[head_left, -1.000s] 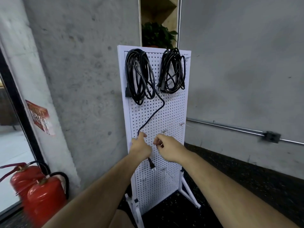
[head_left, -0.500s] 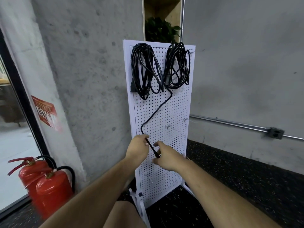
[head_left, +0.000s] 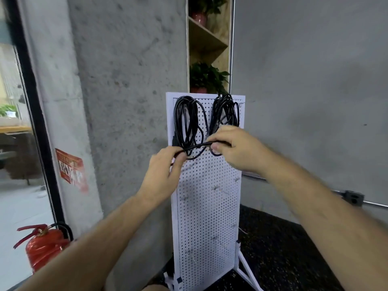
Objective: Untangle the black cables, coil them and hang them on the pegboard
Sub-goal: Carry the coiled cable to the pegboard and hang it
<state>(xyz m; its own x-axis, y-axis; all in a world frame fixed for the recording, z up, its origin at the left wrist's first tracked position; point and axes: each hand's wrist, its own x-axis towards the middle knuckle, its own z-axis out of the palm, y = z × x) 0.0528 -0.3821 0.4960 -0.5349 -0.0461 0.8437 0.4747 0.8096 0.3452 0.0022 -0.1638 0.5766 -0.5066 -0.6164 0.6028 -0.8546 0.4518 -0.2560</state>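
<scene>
A person's left hand and right hand each pinch a loose black cable tail stretched between them, across the bottoms of 2 coils hung on the pegboard; a hard tug could likely drag a coil off its peg.

The light is soft and even, with no hard shadows. The brightest part is at the left, where pale daylight comes through the glass beside the black door frame and washes out the outside. The white pegboard is bright but without glare, and the black cables on it are a dark mass with little detail. The left hand, the right hand, the red sticker and the fire extinguisher are slightly smeared by blur. The wide lens bends the door frame and stretches the forearms at the lower edge. The floor is dark and grainy.
</scene>
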